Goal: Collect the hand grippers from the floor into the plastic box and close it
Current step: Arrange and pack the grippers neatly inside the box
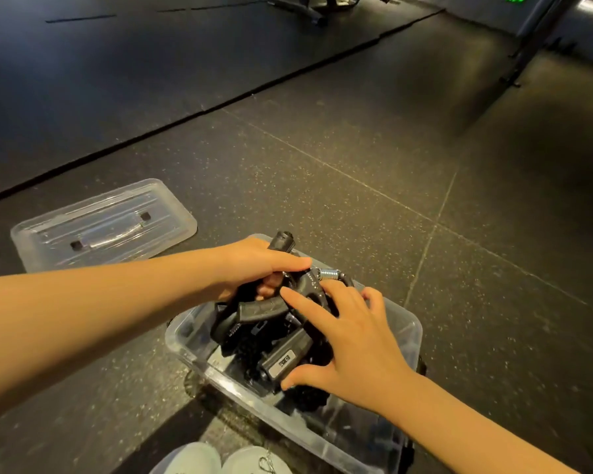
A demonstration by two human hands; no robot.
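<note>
Fingers (pixel 290 265) of the left hand (pixel 254 268) are curled round a hand gripper (pixel 281 242) just above the plastic box's (pixel 192 354) far corner. The right hand (pixel 350 340) is spread flat on the pile inside. The gripper's spring end points at that hand, handles toward the lid (pixel 100 224) left of the box. The pile looks heaped, so the gripper might snag and the lid might not seat.

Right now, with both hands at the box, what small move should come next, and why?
Probably push the gripper in the left hand down flat among the others. Its handle pokes up above the box rim, while the right hand rests spread on the pile. The lid lies apart on the floor and likely would not seat over it.
</note>
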